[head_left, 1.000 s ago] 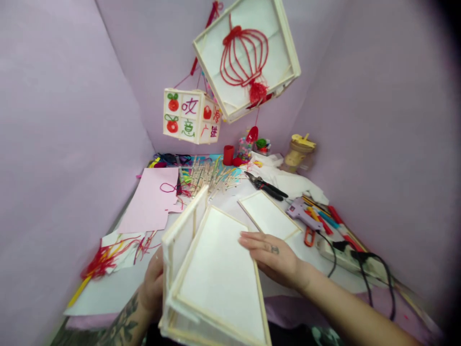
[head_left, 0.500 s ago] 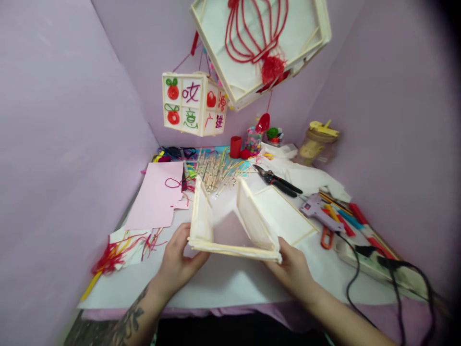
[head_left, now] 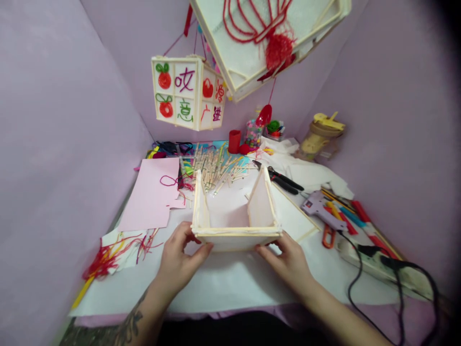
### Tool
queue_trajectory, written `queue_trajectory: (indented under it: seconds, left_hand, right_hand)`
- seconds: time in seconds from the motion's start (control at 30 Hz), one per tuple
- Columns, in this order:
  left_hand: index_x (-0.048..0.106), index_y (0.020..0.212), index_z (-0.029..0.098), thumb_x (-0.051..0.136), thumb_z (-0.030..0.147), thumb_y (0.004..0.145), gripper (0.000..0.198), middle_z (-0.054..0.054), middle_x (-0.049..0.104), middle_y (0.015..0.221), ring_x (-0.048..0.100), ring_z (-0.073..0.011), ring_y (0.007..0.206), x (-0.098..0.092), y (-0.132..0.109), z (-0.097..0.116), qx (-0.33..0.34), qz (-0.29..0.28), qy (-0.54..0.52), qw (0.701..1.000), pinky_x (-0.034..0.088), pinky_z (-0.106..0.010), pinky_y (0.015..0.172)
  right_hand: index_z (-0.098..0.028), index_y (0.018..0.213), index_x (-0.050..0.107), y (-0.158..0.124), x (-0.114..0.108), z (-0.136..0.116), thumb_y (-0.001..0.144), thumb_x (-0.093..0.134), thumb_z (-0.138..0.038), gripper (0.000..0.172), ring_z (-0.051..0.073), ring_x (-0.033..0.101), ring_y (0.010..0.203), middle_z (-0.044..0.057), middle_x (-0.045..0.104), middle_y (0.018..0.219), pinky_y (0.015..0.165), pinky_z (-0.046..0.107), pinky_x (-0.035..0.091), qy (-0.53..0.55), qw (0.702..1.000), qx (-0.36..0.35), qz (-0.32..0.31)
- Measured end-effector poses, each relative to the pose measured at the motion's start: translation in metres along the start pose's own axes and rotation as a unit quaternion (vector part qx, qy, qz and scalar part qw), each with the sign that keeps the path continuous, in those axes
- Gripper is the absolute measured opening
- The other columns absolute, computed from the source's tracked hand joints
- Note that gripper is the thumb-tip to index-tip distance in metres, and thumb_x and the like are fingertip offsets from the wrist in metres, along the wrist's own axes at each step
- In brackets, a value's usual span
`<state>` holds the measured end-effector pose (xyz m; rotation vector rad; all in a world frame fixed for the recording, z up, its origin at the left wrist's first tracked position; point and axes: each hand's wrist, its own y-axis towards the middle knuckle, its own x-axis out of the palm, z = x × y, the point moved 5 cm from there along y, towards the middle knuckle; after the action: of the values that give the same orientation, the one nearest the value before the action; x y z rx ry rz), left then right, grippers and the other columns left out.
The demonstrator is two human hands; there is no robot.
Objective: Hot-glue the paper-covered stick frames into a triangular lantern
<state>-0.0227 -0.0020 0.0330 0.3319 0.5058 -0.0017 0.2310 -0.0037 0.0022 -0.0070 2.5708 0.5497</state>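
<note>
Between my two hands is a three-sided lantern frame (head_left: 236,240) of thin wooden sticks with white panels. Two of its panels stand up at the left and right, and its third panel faces me. My left hand (head_left: 183,254) grips the lower left corner, thumb on the front panel. At the lower right corner, my right hand (head_left: 286,257) holds it the same way. Behind the right side of the frame, a separate white stick-edged panel (head_left: 293,214) lies flat on the white table covering (head_left: 223,288).
Finished lanterns hang ahead, one with painted fruit (head_left: 185,93), one with a red tassel (head_left: 279,50). Behind the frame lie loose sticks (head_left: 212,168) and pruning shears (head_left: 279,179). A glue gun (head_left: 322,209) and cables are right; pink paper (head_left: 147,192) and red threads (head_left: 103,259) left.
My hands have tilted the lantern frame so its front panel now shows below the near edge. Its right panel stands more upright. The camera view has shifted slightly.
</note>
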Motion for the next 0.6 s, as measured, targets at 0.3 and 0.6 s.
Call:
queue_trajectory:
  seconds: [0.3, 0.6]
  left_hand:
    - [0.059, 0.1, 0.022, 0.069, 0.023, 0.078, 0.024, -0.005, 0.065, 0.098, 0.063, -0.0199, 0.092, 0.001, -0.012, -0.02, -0.014, 0.021, -0.016, 1.0, 0.053, -0.03, 0.078]
    - [0.058, 0.108, 0.025, 0.067, 0.037, 0.079, 0.033, -0.007, 0.065, 0.097, 0.064, -0.0242, 0.087, 0.007, -0.014, -0.027, 0.087, 0.031, 0.018, 0.996, 0.055, -0.037, 0.075]
  right_hand:
    - [-0.024, 0.086, 0.059, 0.003, -0.001, -0.001, 0.082, 0.063, -0.025, 0.006, 0.021, 0.064, 0.077, 0.003, 0.066, 0.083, 0.065, 0.029, 0.052, 0.007, 1.0, -0.025, -0.012]
    - [-0.025, 0.087, 0.059, 0.008, 0.003, 0.001, 0.081, 0.063, -0.025, 0.007, 0.018, 0.063, 0.068, 0.001, 0.066, 0.078, 0.06, 0.026, 0.053, 0.036, 0.997, -0.068, -0.013]
